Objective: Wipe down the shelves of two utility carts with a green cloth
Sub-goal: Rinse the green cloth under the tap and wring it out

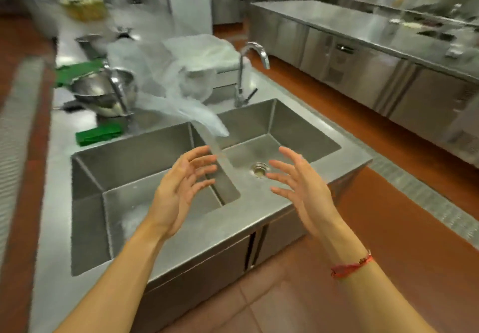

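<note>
Steel 2-basin sink point(207, 229), seemingly tiled floor point(285, 306); left hand point(176, 195), right hand point(305, 190) grips spread, empty.

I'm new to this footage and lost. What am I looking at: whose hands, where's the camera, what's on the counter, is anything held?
No machine here: a person's bare hands, filmed by one camera worn on the head, looking down. The left hand and right hand hover open over a steel double sink, holding nothing. A blurred clear plastic sheet hangs beyond them. On the counter's left: a folded green cloth and a metal bowl.
</note>
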Demonstrator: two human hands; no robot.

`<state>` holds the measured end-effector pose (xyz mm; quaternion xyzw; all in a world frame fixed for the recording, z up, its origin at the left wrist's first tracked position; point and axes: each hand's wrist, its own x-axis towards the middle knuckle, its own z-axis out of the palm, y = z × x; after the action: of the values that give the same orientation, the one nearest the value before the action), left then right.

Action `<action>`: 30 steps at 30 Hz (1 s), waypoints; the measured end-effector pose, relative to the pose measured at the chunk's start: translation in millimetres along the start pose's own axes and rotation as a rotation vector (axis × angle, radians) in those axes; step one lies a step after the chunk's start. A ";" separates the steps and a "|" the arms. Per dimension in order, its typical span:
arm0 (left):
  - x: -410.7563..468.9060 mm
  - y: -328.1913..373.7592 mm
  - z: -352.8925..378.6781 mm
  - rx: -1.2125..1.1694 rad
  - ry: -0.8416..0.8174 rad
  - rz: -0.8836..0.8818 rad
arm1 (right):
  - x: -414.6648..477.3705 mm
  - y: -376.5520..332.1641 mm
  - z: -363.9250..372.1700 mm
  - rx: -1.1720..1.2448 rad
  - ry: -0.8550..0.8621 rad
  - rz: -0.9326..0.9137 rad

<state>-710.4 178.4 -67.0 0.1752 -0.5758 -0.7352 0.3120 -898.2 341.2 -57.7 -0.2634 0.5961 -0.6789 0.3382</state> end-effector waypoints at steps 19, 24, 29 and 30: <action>25.6 21.4 -196.0 0.056 0.449 0.063 | 156.6 51.6 206.1 -0.080 -0.364 0.137; 50.2 22.4 -230.5 0.053 0.463 0.032 | 187.5 63.8 240.1 -0.087 -0.400 0.173; 75.0 19.8 -249.5 0.046 0.515 0.009 | 224.4 73.6 256.9 -0.088 -0.423 0.198; 79.6 17.5 -253.3 0.057 0.526 0.010 | 231.6 75.3 258.5 -0.083 -0.433 0.202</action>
<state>-608.9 -63.4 -111.9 0.3660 -0.4961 -0.6463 0.4497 -837.2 -5.6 -103.6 -0.3556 0.5603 -0.5444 0.5131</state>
